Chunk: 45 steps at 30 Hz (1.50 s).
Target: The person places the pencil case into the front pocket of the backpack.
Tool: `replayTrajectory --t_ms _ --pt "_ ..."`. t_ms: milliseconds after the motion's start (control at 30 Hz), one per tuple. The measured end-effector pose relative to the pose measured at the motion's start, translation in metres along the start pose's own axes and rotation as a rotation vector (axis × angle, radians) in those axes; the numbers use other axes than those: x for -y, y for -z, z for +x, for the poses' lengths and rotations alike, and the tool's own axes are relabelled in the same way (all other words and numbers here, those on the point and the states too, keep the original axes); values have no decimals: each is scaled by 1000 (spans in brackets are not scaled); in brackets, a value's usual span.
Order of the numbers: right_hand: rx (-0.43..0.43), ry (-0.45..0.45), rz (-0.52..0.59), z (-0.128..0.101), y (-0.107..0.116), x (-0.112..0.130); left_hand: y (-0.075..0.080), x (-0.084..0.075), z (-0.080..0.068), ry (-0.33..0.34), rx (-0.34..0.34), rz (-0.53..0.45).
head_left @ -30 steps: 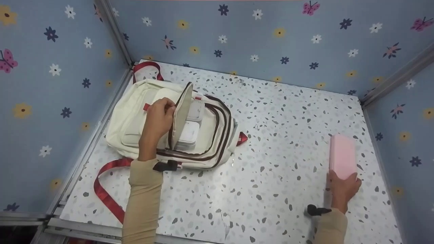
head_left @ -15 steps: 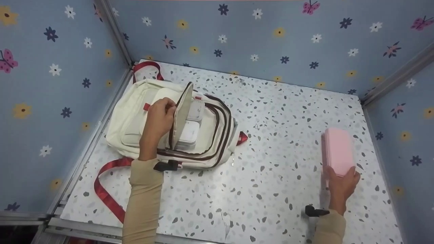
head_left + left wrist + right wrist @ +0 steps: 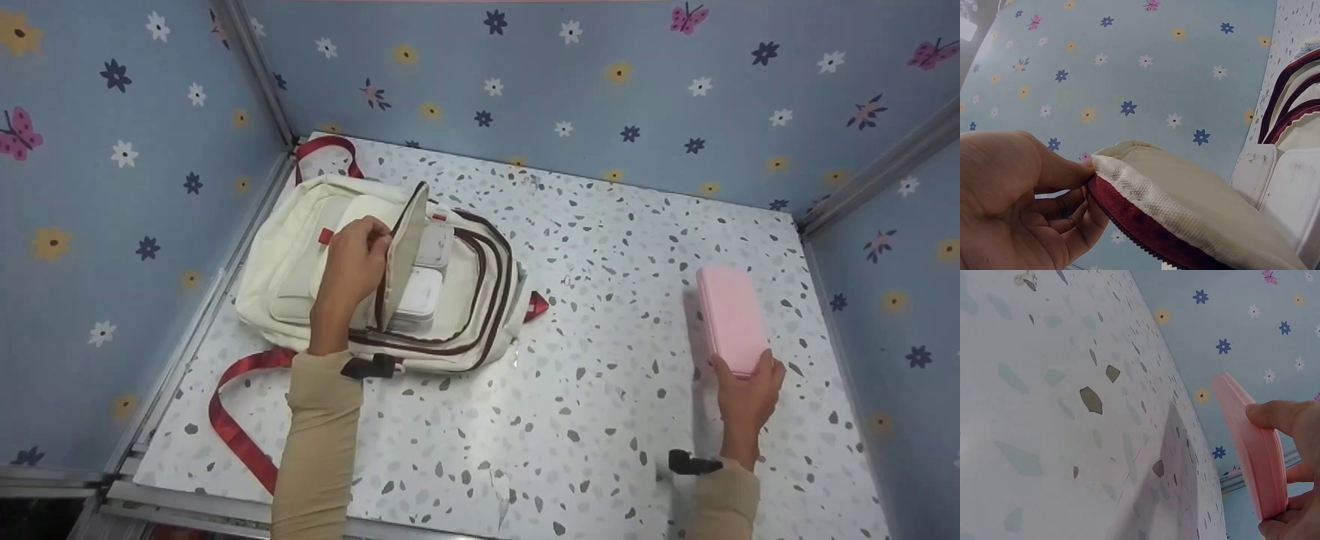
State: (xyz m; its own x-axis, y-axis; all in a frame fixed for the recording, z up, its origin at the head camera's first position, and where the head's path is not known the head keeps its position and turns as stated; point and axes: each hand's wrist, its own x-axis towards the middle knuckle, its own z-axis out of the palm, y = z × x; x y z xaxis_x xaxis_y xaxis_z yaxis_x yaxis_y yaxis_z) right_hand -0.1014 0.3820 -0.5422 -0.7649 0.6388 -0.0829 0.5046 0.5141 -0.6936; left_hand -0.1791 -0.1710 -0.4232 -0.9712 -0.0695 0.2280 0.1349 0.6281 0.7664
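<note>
The left hand (image 3: pixel 352 266) pinches the raised flap (image 3: pixel 403 251) of a cream backpack (image 3: pixel 300 247) that lies on the speckled tabletop (image 3: pixel 600 375), far left, close to the flowered wall (image 3: pixel 112 225). In the left wrist view the thumb and fingers (image 3: pixel 1067 174) are curled on the flap's edge, beside its dark red zip. Under the lifted flap two white boxes (image 3: pixel 420 296) show inside the open compartment; only their tops are visible, and the flap hides the rest of the inside. A red strap (image 3: pixel 232 427) runs from the bag toward the near edge, and another loop at the far end is partly tucked behind the bag.

The right hand (image 3: pixel 746 397) grasps the near end of a pink case (image 3: pixel 731 319), fingers wrapped round its edge, on the right side of the table. The right wrist view shows the case edge-on, lifted off the surface, with its shadow on the tabletop below; its far end is cut off there. Whether it has a lid or clasp is hard to make out.

Compared with a second ago, the pink case and right hand have shifted left, away from the right wall and toward the bag, and the case now leans with its far end further left. The left hand and flap have not moved.
</note>
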Motion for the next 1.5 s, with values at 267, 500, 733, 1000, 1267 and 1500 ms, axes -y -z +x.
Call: replayTrajectory --t_ms 267,500,733,1000,1267,1500 --pt "-2 61 18 -4 -2 10 0 -2 0 12 3 -4" --pt "22 102 41 -10 3 20 0 -2 0 7 0 2" --pt "16 163 90 -16 6 30 0 -2 1 10 -6 6" --pt "-11 274 128 -23 5 44 0 -2 0 5 2 3" --pt "-12 335 163 -28 1 56 -1 -2 0 18 12 9" --pt "-9 400 156 -31 -6 64 -2 -1 -1 11 6 11"
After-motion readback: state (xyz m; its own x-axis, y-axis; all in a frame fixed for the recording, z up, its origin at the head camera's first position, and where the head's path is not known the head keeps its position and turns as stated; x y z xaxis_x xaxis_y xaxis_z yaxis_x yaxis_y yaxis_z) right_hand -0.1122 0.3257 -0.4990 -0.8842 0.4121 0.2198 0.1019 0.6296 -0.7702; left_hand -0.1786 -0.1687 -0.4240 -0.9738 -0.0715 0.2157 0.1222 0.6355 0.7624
